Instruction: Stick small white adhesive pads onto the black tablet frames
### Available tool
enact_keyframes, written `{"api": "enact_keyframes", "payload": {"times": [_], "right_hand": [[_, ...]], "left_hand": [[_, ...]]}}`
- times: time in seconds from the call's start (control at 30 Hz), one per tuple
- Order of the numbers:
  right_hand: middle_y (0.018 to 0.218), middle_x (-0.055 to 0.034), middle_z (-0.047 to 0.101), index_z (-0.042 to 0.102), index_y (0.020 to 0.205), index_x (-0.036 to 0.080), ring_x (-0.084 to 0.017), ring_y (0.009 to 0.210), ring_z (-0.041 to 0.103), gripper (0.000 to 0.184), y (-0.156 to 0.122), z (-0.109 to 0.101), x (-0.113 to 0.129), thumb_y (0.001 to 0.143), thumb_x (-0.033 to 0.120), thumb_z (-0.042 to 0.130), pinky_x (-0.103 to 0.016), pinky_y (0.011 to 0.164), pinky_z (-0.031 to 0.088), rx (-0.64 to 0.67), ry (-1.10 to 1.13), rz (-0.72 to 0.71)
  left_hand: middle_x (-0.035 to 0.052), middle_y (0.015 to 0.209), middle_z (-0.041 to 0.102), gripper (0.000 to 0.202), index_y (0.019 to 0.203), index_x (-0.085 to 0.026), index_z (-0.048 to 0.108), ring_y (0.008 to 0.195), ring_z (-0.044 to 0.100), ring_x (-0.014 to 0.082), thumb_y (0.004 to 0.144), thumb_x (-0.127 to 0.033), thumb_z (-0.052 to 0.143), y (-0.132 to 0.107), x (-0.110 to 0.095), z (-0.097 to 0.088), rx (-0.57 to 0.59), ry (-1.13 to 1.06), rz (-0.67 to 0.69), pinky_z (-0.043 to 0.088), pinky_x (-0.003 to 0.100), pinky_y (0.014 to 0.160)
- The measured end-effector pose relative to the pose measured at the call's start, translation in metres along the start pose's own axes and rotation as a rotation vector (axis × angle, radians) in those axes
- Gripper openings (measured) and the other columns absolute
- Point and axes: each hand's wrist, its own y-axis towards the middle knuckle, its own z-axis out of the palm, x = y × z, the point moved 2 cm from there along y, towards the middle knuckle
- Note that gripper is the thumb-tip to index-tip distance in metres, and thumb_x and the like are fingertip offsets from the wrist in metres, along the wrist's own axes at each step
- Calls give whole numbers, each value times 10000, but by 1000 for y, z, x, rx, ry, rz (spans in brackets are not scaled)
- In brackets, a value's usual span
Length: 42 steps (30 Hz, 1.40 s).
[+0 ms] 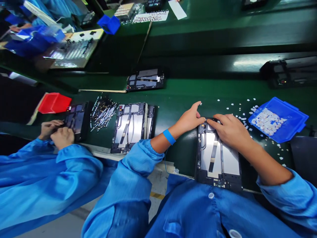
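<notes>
An opened tablet (pixel 230 158), its silver battery plates and black flex cables exposed, lies before me near the table's front edge. At its top edge is my left hand (pixel 189 117), wearing a blue wrist strap (pixel 169 137). Its thumb touches the tablet's corner while the index finger stretches away, a tiny white piece at the fingertip. My right hand (pixel 231 130) grips the tablet's upper edge, thumb on the inner side and fingers over the rim. Right of it, a blue tray (pixel 293 120) holds many small white pieces (pixel 268 121), with others scattered on the table.
Left of me stand more opened tablets (pixel 131 124), beside a pile of thin strips (pixel 102 112) and a red bin (pixel 54 103). A co-worker's hands (pixel 61 135) work on another tablet there. Further tablets lie at the back (pixel 146 79) and far right (pixel 292 72).
</notes>
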Motion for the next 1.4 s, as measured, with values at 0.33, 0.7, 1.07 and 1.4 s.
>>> {"api": "enact_keyframes", "payload": {"times": [0.33,0.7,1.07,1.4], "right_hand": [[1252,-153,684,678,1379,173,-260,980,546,425,2,3,-7,1009,136,472,-383,873,430,30,138,-46],[1232,-152,679,644,1390,143,-263,1028,546,415,2,9,-6,1038,145,424,-387,889,393,35,160,-43],[1186,-150,692,671,1353,165,-271,1026,533,398,3,10,-4,1026,133,446,-394,830,374,15,201,-9],[1150,-155,694,689,1332,178,-274,972,515,392,4,9,-4,1001,135,484,-400,803,358,11,244,-7]], "left_hand": [[61,1064,702,135,1018,-181,720,958,629,178,937,-204,614,-30,-15,-15,-171,8,160,509,312,876],[46,939,699,141,882,-202,725,1012,624,214,966,-191,612,-22,-22,-3,-58,236,218,494,348,929],[47,921,668,130,887,-205,727,990,616,219,965,-191,624,-22,-27,-3,-16,361,248,488,357,913],[40,920,676,130,877,-204,717,1014,618,214,968,-191,626,-20,-26,-5,33,280,197,493,345,929]]}}
